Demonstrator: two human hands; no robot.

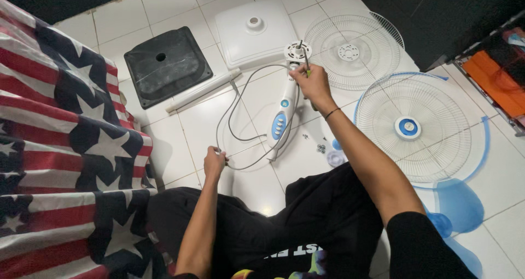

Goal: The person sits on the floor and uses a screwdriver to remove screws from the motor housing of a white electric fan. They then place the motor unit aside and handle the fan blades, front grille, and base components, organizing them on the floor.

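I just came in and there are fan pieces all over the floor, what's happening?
A person sits on the white tiled floor with a fan taken apart. Their right hand holds a screwdriver at the top of the white fan neck with blue buttons. Their left hand grips the grey power cord. Two wire grilles, a white base cover, a black base plate and small screws lie around.

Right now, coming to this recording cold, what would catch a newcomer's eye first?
A dismantled pedestal fan lies spread over the white tiled floor: two round wire grilles, the blue-rimmed one at right, the plain one beyond it. In the middle the right hand holds a screwdriver at the top of the white fan column with blue control panel, while the left hand grips its grey power cord. A stars-and-stripes cloth fills the left.
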